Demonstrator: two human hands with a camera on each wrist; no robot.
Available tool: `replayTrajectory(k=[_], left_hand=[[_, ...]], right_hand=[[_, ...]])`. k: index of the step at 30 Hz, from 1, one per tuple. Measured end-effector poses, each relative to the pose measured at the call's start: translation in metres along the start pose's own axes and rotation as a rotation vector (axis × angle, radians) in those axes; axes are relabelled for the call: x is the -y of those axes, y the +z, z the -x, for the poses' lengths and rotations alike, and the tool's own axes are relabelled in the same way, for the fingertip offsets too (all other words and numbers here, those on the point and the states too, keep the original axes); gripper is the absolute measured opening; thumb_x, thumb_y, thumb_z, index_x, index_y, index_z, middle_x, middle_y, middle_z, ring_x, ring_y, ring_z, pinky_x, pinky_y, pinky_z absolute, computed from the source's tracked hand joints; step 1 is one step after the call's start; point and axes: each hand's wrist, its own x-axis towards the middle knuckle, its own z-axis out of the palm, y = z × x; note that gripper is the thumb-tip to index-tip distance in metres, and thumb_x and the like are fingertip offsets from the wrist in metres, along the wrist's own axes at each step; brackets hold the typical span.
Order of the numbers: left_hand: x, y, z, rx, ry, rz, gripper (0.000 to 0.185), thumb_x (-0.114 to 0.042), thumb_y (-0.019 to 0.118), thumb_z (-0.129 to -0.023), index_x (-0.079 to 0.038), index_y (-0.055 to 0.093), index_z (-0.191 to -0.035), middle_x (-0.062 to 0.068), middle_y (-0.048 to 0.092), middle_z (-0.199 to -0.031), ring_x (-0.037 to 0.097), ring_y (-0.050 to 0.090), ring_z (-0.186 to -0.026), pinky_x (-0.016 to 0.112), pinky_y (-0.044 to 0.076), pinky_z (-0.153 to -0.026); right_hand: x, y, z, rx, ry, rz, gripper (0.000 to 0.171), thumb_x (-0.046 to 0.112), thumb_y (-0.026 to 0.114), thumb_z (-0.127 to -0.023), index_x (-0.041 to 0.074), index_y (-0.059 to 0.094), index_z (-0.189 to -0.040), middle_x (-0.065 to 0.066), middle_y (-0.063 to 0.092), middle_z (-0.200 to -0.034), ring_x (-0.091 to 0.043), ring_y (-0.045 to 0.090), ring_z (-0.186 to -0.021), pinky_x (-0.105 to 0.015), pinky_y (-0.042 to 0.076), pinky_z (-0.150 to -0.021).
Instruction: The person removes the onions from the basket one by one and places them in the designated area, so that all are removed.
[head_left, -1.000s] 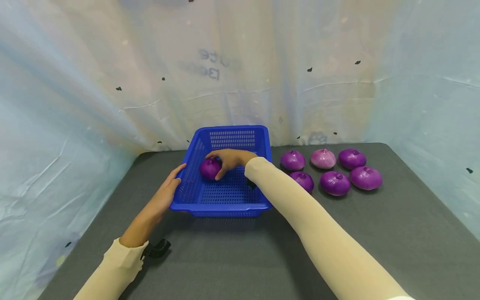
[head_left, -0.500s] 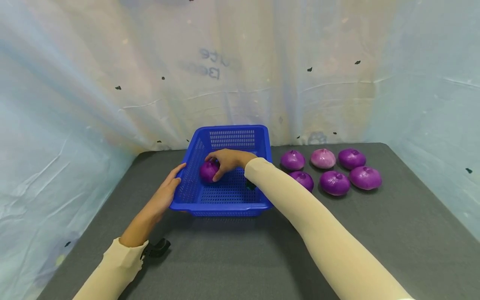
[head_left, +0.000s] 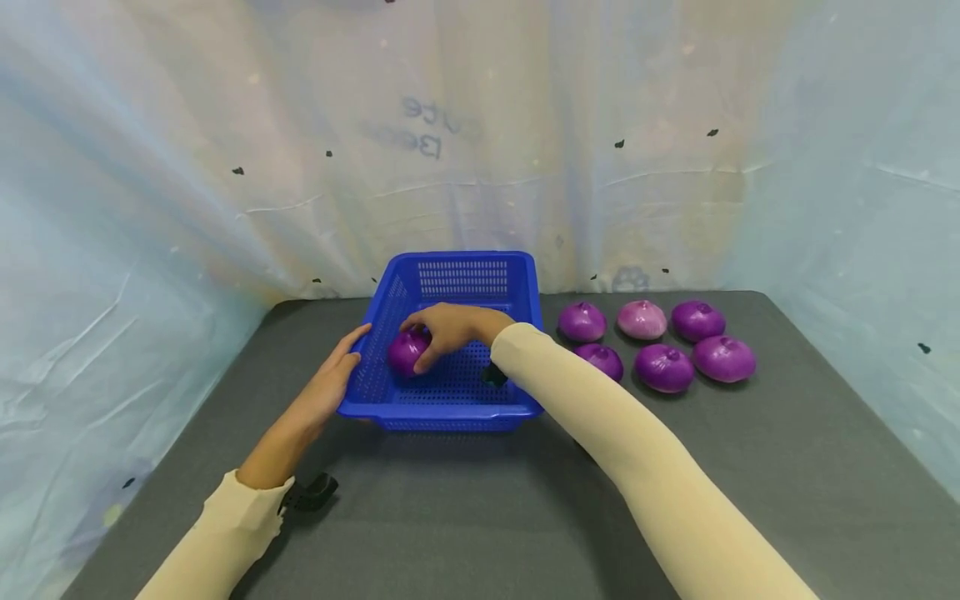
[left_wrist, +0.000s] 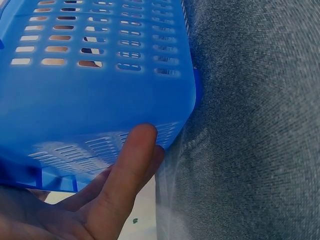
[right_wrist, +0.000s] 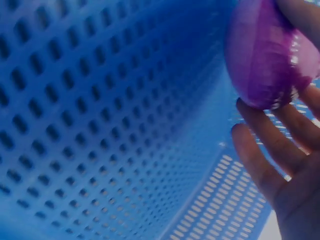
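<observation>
dark grey table [head_left: 465,517] with a cloth-like weave, closed in at the back and both sides by pale wrinkled plastic sheeting [head_left: 225,167] with faint mirrored writing. blue perforated basket [head_left: 450,408] near the middle of the table, toward the back. six purple onions [head_left: 663,367] in two rows to the right of the basket, close together, well apart from the hands. small black clip-like object [head_left: 311,493] beside the left sleeve.

right hand [head_left: 450,327] inside the basket, fingers curled over the top and side of one purple onion [head_left: 405,353], gripping it; in the right wrist view held just above the basket floor, fingers bent under and around it. left hand [head_left: 330,387] outside the basket, fingers straight and together, pressed flat against the left wall near the front corner; thumb over the rim.

compared with one second ago: held onion and right hand shifted a little to the left and nearer the front, closer to the left wall. left hand in the same place on the basket. basket and loose onions unmoved on the table.
</observation>
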Motion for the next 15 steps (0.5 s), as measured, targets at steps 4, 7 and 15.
replayTrajectory(k=[4, 7, 15], left_hand=[[0.002, 0.001, -0.002, 0.004, -0.004, 0.008, 0.052, -0.030, 0.019, -0.109, -0.038, 0.009, -0.159, 0.028, 0.017, -0.159, 0.052, 0.056, -0.117, 0.055, 0.059, -0.067], [0.002, 0.002, -0.003, 0.001, -0.006, 0.015, 0.052, -0.029, 0.019, -0.108, -0.038, 0.010, -0.159, 0.027, 0.016, -0.160, 0.051, 0.056, -0.117, 0.056, 0.059, -0.067], [0.001, -0.001, -0.003, -0.006, -0.017, 0.020, 0.053, -0.029, 0.020, -0.108, -0.038, 0.011, -0.159, 0.026, 0.015, -0.160, 0.048, 0.058, -0.113, 0.056, 0.058, -0.066]], right_hand=[[0.006, -0.005, 0.008, -0.035, -0.001, -0.027, 0.077, 0.045, 0.077, -0.084, 0.022, 0.045, -0.149, -0.003, 0.052, -0.147, -0.020, 0.053, -0.131, -0.038, 0.047, -0.107], [0.011, -0.010, 0.015, -0.076, -0.026, -0.030, 0.078, 0.047, 0.077, -0.083, 0.023, 0.044, -0.150, -0.003, 0.052, -0.147, -0.020, 0.053, -0.131, -0.038, 0.048, -0.106], [0.018, -0.024, 0.036, -0.160, -0.074, -0.037, 0.079, 0.049, 0.077, -0.082, 0.024, 0.045, -0.149, -0.001, 0.054, -0.144, -0.018, 0.053, -0.130, -0.034, 0.051, -0.102]])
